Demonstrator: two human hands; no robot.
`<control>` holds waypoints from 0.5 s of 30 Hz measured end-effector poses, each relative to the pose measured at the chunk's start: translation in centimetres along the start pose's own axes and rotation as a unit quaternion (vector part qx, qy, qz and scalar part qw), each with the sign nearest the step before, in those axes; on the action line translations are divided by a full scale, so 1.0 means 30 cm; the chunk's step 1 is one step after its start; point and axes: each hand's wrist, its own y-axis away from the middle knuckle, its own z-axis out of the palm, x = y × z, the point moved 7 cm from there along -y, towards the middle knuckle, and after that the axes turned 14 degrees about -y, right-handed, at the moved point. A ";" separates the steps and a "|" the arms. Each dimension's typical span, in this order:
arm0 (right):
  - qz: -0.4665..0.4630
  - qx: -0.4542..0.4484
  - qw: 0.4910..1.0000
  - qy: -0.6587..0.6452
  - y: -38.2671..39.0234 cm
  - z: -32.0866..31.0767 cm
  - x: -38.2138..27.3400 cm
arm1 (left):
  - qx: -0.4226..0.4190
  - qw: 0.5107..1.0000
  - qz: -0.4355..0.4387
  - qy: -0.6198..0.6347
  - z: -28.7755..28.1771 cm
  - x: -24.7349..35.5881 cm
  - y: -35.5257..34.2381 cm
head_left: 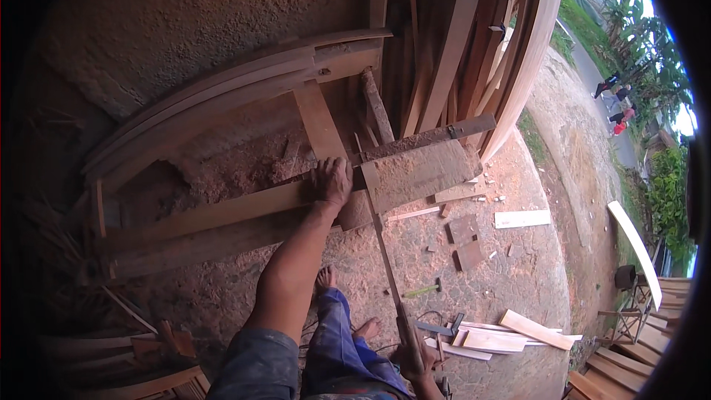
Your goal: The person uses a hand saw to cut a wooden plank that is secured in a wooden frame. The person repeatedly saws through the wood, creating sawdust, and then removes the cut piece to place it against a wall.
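My left hand (333,181) is closed over a wooden piece on the workbench frame (215,215), its fingers curled over the edge. The left forearm crosses above the floor. Low in the view, my right hand (416,361) grips a handsaw (389,261) by its handle. The long, narrow blade points away from me, and its far end meets the wood just right of my left hand. Beyond the blade a thick, rough wooden block (426,175) sticks out to the right. How deep the blade sits cannot be told.
A hammer with a green handle (422,291) and pale boards (492,339) lie on the floor by my bare feet. Brown offcuts (464,241) and wood shavings are scattered around. Tall planks (452,44) lean behind the bench. People (618,107) are on the road outside.
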 end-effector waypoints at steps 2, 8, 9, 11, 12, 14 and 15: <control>-0.063 0.082 0.992 -0.075 -0.310 0.043 -0.023 | 0.012 0.999 0.017 -0.030 0.052 -0.002 0.005; -0.023 0.082 0.969 -0.231 -0.745 0.079 -0.108 | 0.045 0.998 0.018 -0.042 0.123 -0.036 0.041; 0.036 0.056 0.965 -0.255 -0.626 0.062 -0.129 | 0.010 0.999 -0.001 -0.037 0.106 -0.079 0.009; 0.080 0.001 0.975 -0.209 -0.309 -0.042 -0.141 | 0.026 1.000 -0.009 -0.010 0.028 -0.041 -0.016; 0.103 0.011 0.954 -0.282 -0.186 -0.108 -0.177 | 0.024 1.000 -0.016 0.001 0.023 -0.032 0.008; 0.137 -0.005 0.979 -0.148 -0.099 -0.168 -0.240 | 0.020 1.000 -0.017 0.004 0.030 -0.038 0.013; 0.159 0.000 0.973 -0.167 -0.148 -0.165 -0.260 | 0.021 1.000 -0.014 0.005 0.026 -0.041 0.006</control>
